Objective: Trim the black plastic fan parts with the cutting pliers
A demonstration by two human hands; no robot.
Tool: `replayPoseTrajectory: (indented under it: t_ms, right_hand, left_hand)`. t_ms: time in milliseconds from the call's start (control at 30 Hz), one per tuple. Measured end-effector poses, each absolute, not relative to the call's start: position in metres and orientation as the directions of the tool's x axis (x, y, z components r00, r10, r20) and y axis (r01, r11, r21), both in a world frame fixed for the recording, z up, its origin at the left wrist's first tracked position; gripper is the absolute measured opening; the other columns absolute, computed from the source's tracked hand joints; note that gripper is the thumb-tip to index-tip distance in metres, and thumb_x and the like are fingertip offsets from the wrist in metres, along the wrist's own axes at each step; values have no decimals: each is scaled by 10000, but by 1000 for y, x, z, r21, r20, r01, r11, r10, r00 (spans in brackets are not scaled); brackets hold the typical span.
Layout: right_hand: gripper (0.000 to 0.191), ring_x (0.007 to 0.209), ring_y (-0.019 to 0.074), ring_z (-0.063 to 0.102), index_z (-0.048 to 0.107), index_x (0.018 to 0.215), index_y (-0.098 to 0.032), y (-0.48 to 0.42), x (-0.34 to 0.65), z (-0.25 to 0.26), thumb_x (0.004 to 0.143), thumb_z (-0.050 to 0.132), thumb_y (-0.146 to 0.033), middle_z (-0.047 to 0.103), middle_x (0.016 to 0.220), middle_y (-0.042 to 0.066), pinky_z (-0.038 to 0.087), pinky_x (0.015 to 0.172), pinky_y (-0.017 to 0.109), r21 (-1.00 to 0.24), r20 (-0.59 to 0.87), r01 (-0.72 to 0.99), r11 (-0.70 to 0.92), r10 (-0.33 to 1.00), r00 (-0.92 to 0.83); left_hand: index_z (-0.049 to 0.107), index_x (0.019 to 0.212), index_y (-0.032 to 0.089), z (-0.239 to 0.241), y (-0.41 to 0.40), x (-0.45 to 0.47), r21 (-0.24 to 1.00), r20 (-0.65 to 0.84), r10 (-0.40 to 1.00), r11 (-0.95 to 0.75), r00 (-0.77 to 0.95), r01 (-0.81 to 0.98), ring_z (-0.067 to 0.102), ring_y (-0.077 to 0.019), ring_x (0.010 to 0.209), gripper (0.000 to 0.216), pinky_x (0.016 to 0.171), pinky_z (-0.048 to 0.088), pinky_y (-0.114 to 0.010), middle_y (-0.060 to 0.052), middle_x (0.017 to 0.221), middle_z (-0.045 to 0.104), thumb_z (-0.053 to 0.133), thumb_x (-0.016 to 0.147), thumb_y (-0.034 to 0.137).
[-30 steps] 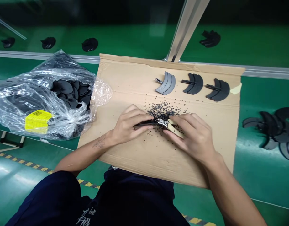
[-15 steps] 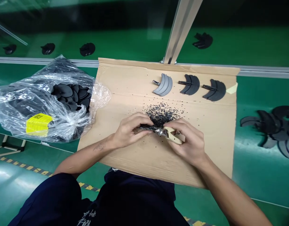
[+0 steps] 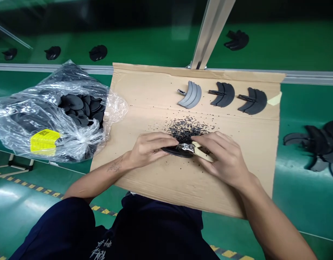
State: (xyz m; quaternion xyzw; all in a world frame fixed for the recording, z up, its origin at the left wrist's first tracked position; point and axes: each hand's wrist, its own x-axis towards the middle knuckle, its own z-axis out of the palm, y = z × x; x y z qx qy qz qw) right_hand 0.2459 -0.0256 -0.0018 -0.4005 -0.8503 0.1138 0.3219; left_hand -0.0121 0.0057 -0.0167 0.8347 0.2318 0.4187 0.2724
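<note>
My left hand [image 3: 150, 150] pinches a thin, dark, rounded plastic part [image 3: 180, 153] between thumb and fingers. In my right hand [image 3: 226, 157] are small nippers with cream handles [image 3: 203, 153]; the fingers are wrapped round them. The metal jaws of the nippers meet the edge of the dark part near my left fingertips. Just beyond both hands lies a pile of black plastic scraps [image 3: 186, 130] on the cardboard sheet [image 3: 145, 94]. Whether the jaws are closed on the part I cannot tell.
Three curved parts with stems, one grey [image 3: 192, 94] and two black [image 3: 224, 94], lie along the far side of the cardboard. At left sits a clear plastic bag [image 3: 22, 115] of black discs. More dark parts [image 3: 318, 148] are heaped at right. A metal post [image 3: 211, 34] rises behind.
The dark part has turned so that more of its flat, rounded shape shows below the nippers. My right hand has shifted slightly right. The view has moved a little.
</note>
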Motion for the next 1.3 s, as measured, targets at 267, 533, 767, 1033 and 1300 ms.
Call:
replayPoseTrajectory:
  t_ms: [267, 533, 767, 1033, 1300]
  right_hand:
    - [216, 803, 211, 627, 634, 1180, -168, -30, 245, -2, 981, 609, -246, 719, 946, 98, 473, 692, 334, -349, 456, 660, 665, 736, -501]
    - [178, 725, 185, 584, 654, 1151, -169, -36, 242, -1, 985, 615, -221, 722, 875, 64, 438, 659, 327, -220, 460, 726, 652, 725, -512]
    - [132, 677, 159, 588, 677, 1071, -183, -39, 239, -2, 971, 595, -155, 700, 773, 25, 442, 632, 303, -175, 479, 745, 644, 717, -506]
    - [129, 718, 161, 629, 691, 1038, -175, -35, 243, -4, 996, 569, -175, 715, 821, 52, 471, 653, 289, -351, 443, 726, 592, 788, -428]
    - [220, 759, 196, 565, 683, 1116, -155, -31, 238, -4, 1019, 559, -308, 704, 867, 72, 380, 672, 322, -188, 420, 834, 519, 810, -410]
  left_hand:
    - [721, 1163, 164, -17, 5, -12, 616, 591, 592, -770, 548, 168, 766, -143, 970, 239, 873, 642, -235, -98, 1028, 795, 693, 926, 175]
    - [722, 1145, 166, -18, 3, -12, 557, 630, 554, -811, 544, 181, 779, -137, 927, 226, 863, 644, -225, -75, 991, 808, 705, 921, 183]
    - [721, 1100, 136, -19, 1, -10, 558, 642, 541, -815, 543, 153, 776, -129, 890, 187, 842, 633, -204, -89, 965, 807, 706, 915, 164]
    - [682, 1174, 159, -15, 0, -10, 625, 553, 585, -762, 593, 169, 730, -151, 891, 261, 799, 626, -264, -93, 980, 760, 694, 926, 239]
    - [629, 1297, 182, -12, -2, -6, 613, 477, 649, -729, 593, 306, 643, -122, 753, 355, 683, 568, -239, -52, 926, 705, 641, 947, 237]
